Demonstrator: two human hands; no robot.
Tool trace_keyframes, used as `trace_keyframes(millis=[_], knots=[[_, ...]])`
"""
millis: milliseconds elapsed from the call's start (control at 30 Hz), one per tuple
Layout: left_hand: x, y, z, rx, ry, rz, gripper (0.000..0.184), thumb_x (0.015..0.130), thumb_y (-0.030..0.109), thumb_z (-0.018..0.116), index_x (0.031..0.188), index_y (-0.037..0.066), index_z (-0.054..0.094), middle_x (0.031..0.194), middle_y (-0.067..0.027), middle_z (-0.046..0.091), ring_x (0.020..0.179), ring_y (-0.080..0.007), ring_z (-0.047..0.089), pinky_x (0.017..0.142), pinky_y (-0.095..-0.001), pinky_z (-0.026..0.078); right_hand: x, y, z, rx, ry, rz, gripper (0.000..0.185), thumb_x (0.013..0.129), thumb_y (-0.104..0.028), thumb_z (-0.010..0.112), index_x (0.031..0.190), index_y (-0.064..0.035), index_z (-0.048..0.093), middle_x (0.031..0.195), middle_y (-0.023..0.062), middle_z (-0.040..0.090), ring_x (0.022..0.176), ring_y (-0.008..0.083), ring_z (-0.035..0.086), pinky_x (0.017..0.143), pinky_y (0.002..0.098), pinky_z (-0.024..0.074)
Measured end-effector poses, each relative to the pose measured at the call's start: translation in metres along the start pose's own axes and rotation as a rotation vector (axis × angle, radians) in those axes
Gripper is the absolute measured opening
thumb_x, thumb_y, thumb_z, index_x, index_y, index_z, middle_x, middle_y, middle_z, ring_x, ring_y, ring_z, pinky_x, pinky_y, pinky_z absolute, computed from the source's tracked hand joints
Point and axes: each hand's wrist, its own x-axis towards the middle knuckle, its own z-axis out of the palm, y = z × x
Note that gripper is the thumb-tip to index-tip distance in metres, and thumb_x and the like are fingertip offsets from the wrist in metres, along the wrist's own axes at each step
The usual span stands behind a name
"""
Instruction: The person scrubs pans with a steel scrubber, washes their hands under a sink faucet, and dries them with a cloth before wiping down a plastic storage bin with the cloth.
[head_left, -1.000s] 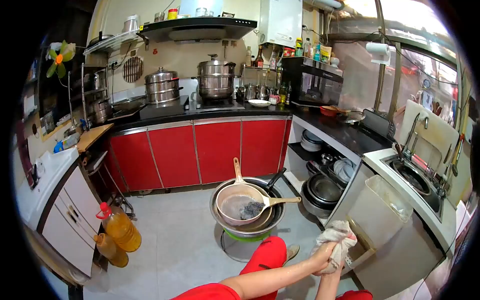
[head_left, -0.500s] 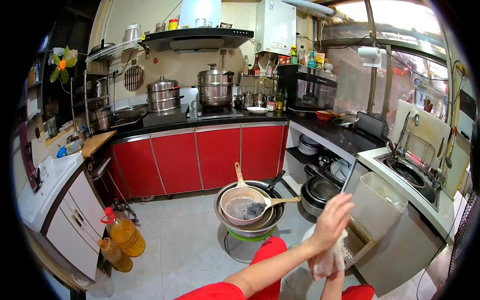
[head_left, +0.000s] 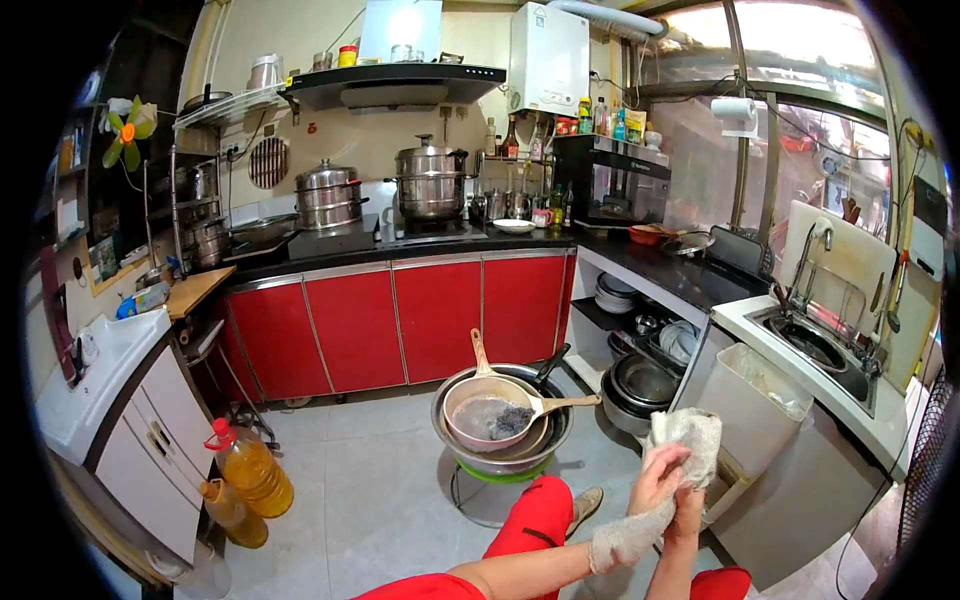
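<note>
A pale cloth (head_left: 703, 445) is bunched at the fingertips of both hands, and part of it lies across my left wrist. My left hand (head_left: 657, 482) has its fingers bent against the cloth, closed on its edge. Just right of it, my right hand (head_left: 686, 508) grips the cloth from below, its fingers partly hidden. To the left of the hands, a light pan (head_left: 462, 430) with a wooden-look handle holds cloudy water and a dark scrubber (head_left: 512, 421). It rests with other pans in a metal basin (head_left: 565, 425) on a green-topped stool (head_left: 500, 474).
Red cabinets (head_left: 435, 320) line the back under a black counter with steamer pots (head_left: 430, 182). Oil bottles (head_left: 255, 475) stand on the floor at left. At right are shelved pans (head_left: 643, 380), a plastic bin (head_left: 745, 400) and a sink (head_left: 850, 375).
My left hand, raised with fingers spread half a second ago, has come down against the cloth. The cloth has moved up and now also covers my left wrist.
</note>
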Motion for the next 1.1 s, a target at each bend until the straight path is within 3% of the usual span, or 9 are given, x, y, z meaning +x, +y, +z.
trace_keyframes(millis=[367, 433, 467, 500, 533, 633, 967, 1033, 1100], knots=[[-0.043, 0.064, -0.037, -0.710, -0.395, -0.681, 0.053, 0.085, 0.009, 0.060, 0.134, 0.004, 0.040, 0.121, -0.0066, 0.054, 0.110, -0.0193, 0.054, 0.093, -0.0347, 0.045, 0.019, -0.015, 0.036, -1.794, 0.082, 0.043, 0.034, 0.078, -0.036, 0.069, 0.085, -0.0031, 0.068, 0.083, 0.0181, 0.065, 0.082, 0.0369, 0.063, 0.076, 0.0435, 0.0483], [-0.049, 0.053, -0.034, -0.696, -0.273, -0.710, 0.060, 0.074, -0.002, 0.067, 0.129, 0.004, 0.043, 0.112, -0.0067, 0.057, 0.099, -0.0189, 0.058, 0.080, -0.0339, 0.052, 0.017, -0.011, 0.025, -1.618, 0.210, -0.455, 0.028, 0.077, -0.029, 0.071, 0.080, -0.0012, 0.066, 0.095, 0.0161, 0.063, 0.094, 0.0354, 0.060, 0.083, 0.0425, 0.0474], [-0.054, 0.031, -0.059, -0.113, -0.632, -0.247, 0.061, 0.068, -0.004, 0.068, 0.124, 0.004, 0.045, 0.107, -0.0065, 0.058, 0.094, -0.0193, 0.059, 0.076, -0.0346, 0.052, 0.018, -0.017, 0.027, -1.456, 0.144, -0.619, 0.023, 0.077, -0.023, 0.070, 0.079, -0.0001, 0.065, 0.101, 0.0152, 0.061, 0.098, 0.0340, 0.058, 0.085, 0.0420, 0.0469], [-0.058, 0.041, -0.050, -0.285, -0.547, -0.554, 0.063, 0.060, -0.003, 0.071, 0.119, 0.006, 0.049, 0.102, -0.0054, 0.059, 0.088, -0.0199, 0.060, 0.073, -0.0348, 0.052, 0.019, -0.023, 0.031, -1.287, 0.065, -0.789, 0.019, 0.078, -0.017, 0.070, 0.079, 0.0009, 0.064, 0.106, 0.0143, 0.059, 0.102, 0.0326, 0.056, 0.087, 0.0415, 0.0463], [-0.062, 0.052, -0.042, -0.463, -0.380, -0.843, 0.065, 0.052, -0.002, 0.074, 0.113, 0.008, 0.052, 0.097, -0.0043, 0.060, 0.083, -0.0206, 0.061, 0.070, -0.0351, 0.053, 0.017, -0.025, 0.035, -1.178, -0.042, -0.779, 0.015, 0.080, -0.014, 0.067, 0.080, 0.0012, 0.063, 0.106, 0.0154, 0.059, 0.102, 0.0324, 0.056, 0.087, 0.0405, 0.0467], [-0.059, 0.050, -0.058, 0.813, -0.884, 0.357, 0.085, 0.049, 0.002, 0.082, 0.126, 0.009, 0.045, 0.107, -0.0059, 0.057, 0.093, -0.0192, 0.059, 0.075, -0.0322, 0.052, 0.000, -0.020, 0.040, -0.756, -0.034, -0.545, 0.012, 0.085, -0.010, 0.061, 0.086, 0.0018, 0.061, 0.108, 0.0138, 0.059, 0.101, 0.0267, 0.056, 0.086, 0.0369, 0.0470], [-0.076, -0.018, -0.070, -0.453, -0.385, -0.570, 0.058, 0.100, 0.028, 0.041, 0.147, 0.007, 0.016, 0.146, -0.0104, 0.036, 0.130, -0.0217, 0.039, 0.110, -0.0341, 0.030, -0.009, -0.017, 0.036, 0.771, 0.062, 0.070, 0.058, 0.098, -0.047, 0.042, 0.129, 0.0009, 0.047, 0.117, 0.0108, 0.057, 0.112, 0.0194, 0.054, 0.096, 0.0333, 0.0433], [-0.075, -0.009, -0.071, 0.815, -0.605, 0.044, 0.052, 0.101, 0.028, 0.040, 0.145, 0.006, 0.024, 0.144, -0.0102, 0.036, 0.131, -0.0210, 0.038, 0.110, -0.0340, 0.029, -0.010, -0.010, 0.028, 0.629, 0.050, 0.048, 0.051, 0.099, -0.042, 0.043, 0.125, 0.0005, 0.049, 0.111, 0.0099, 0.058, 0.106, 0.0189, 0.057, 0.093, 0.0321, 0.0454], [-0.080, -0.009, -0.065, 0.736, -0.567, 0.009, 0.052, 0.100, 0.028, 0.040, 0.145, 0.006, 0.024, 0.145, -0.0103, 0.036, 0.131, -0.0212, 0.038, 0.111, -0.0339, 0.029, -0.012, -0.002, 0.026, 0.495, 0.039, 0.032, 0.044, 0.099, -0.037, 0.043, 0.121, 0.0000, 0.050, 0.106, 0.0089, 0.060, 0.100, 0.0184, 0.059, 0.089, 0.0308, 0.0475]])
